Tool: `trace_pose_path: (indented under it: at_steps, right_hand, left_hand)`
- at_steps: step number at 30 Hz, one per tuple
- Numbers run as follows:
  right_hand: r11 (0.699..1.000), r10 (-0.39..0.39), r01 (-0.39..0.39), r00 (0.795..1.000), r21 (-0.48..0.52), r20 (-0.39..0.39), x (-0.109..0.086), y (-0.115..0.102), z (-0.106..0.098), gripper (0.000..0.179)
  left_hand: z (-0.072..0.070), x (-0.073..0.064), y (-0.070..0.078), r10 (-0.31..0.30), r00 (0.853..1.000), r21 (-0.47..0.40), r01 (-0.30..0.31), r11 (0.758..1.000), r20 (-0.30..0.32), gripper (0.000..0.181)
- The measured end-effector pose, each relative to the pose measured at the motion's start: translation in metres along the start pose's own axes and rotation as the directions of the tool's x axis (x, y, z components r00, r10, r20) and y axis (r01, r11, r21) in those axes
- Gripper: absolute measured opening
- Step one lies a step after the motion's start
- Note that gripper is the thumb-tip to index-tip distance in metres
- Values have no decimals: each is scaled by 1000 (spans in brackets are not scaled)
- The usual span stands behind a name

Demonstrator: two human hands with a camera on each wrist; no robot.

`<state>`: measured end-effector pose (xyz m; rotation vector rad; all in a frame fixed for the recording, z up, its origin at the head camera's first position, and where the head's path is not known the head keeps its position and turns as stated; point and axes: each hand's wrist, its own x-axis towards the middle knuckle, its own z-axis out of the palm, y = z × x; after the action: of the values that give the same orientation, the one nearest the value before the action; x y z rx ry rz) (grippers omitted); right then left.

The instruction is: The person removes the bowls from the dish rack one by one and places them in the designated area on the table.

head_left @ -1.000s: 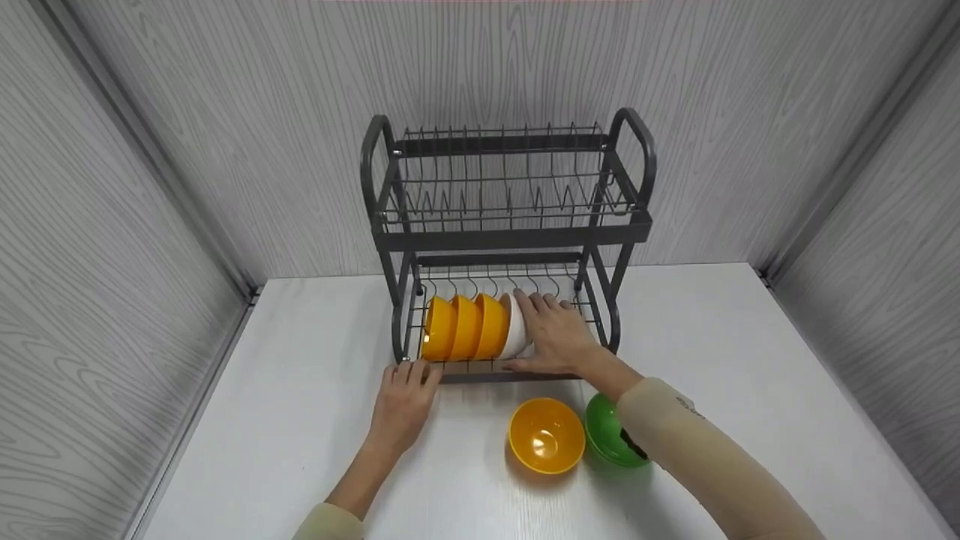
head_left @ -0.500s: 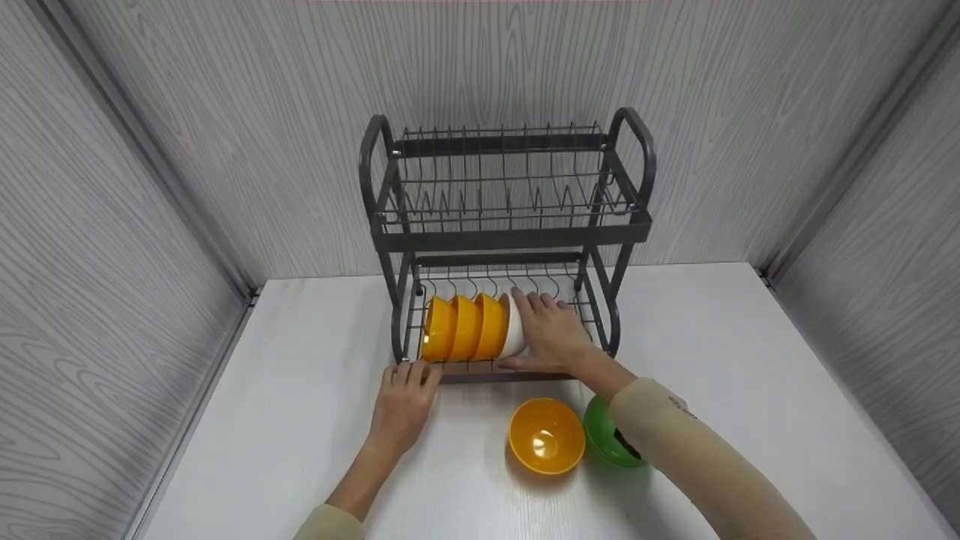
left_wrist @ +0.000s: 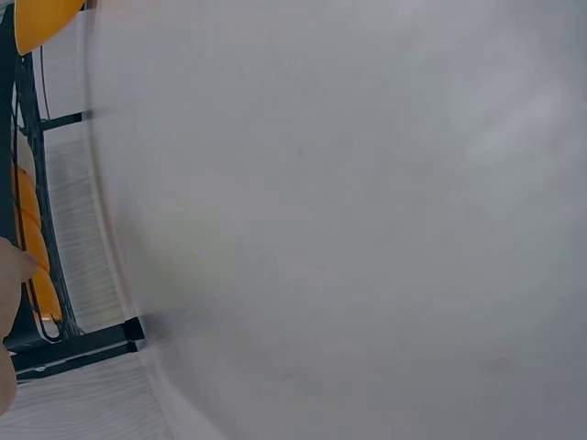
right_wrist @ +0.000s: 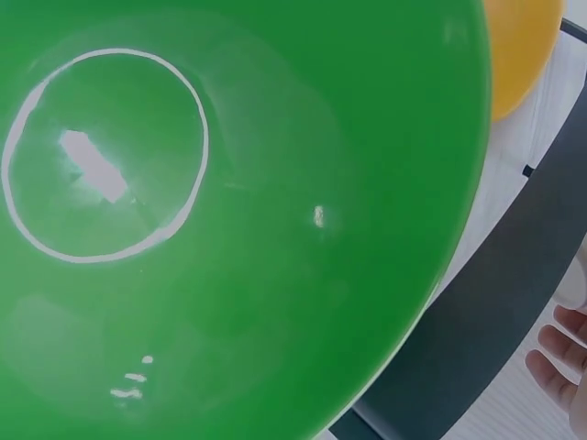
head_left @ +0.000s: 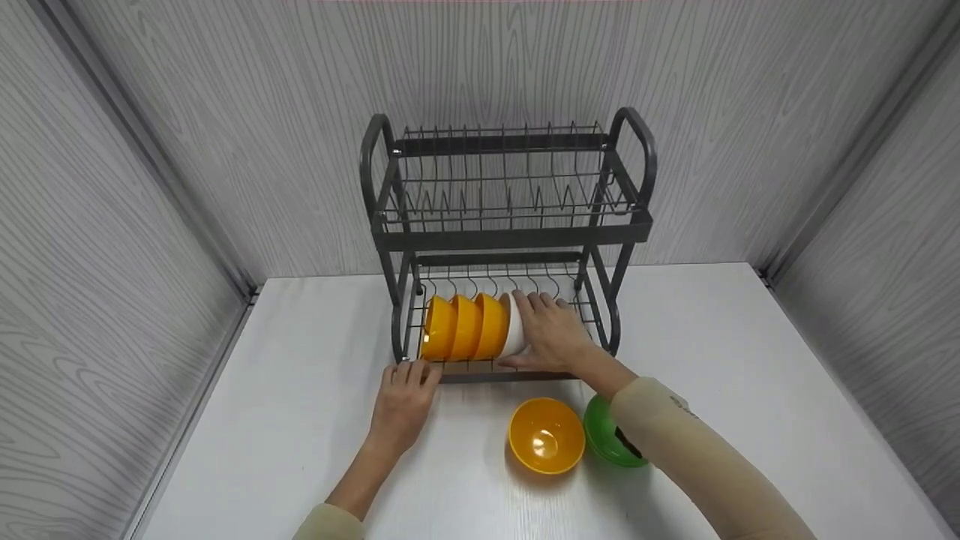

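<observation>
On the lower tier of a dark two-tier dish rack [head_left: 510,238], several orange-yellow bowls [head_left: 465,328] stand on edge in a row, nested into one another. A white bowl [head_left: 514,330] ends the row on the right. My right hand [head_left: 553,337] grips that white bowl, thumb at its front and fingers over its far side, covering much of it. My left hand [head_left: 403,405] holds the lower tier's front left corner with fingers bent over the bar; in the left wrist view only part of the left hand [left_wrist: 11,284] shows at the edge.
Before the rack, an orange-yellow bowl [head_left: 547,436] sits upright on the white table [head_left: 300,420]. Beside it are green bowls [head_left: 606,433], partly under my right forearm; a green bowl [right_wrist: 275,229] fills most of the right wrist view. Grey wood-grain walls [head_left: 510,60] enclose the table.
Over the last second my right hand has shifted slightly left with the white bowl, which now sits closer against the orange-yellow row. My left hand has stayed put.
</observation>
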<state>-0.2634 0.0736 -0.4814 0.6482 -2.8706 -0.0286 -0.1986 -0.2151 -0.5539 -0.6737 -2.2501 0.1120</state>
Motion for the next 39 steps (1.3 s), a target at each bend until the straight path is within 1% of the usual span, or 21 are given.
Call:
trace_pose_path:
  at_steps: [6, 10, 18, 24, 31, 39]
  right_hand:
    - [1000, -3, 3, 1000, -21, 0, -1, 1, 1, 120]
    - [1000, -4, 4, 1000, -22, 1, 0, 1, -1, 119]
    - [999, -21, 21, 1000, -41, 3, 1, 1, -5, 119]
    - [998, -33, 33, 999, -56, -4, 1, 0, -8, 118]
    - [995, -46, 46, 999, -92, 3, 2, 1, -11, 117]
    - [988, -76, 75, 997, -132, -4, 3, 2, -13, 116]
  left_hand:
    - [-1, 0, 0, -5, 1000, -9, 5, 1000, 14, 28]
    - [-1, 0, 0, -7, 1000, -17, 7, 1000, 17, 27]
    - [-1, 1, 0, -2, 1000, -30, 2, 1000, 1, 28]
    - [0, 0, -1, 0, 1000, -33, 0, 999, -2, 25]
    - [-1, 1, 0, -1, 1000, -35, 1, 999, 1, 27]
    - [0, 0, -1, -1, 999, -54, -1, 999, -36, 25]
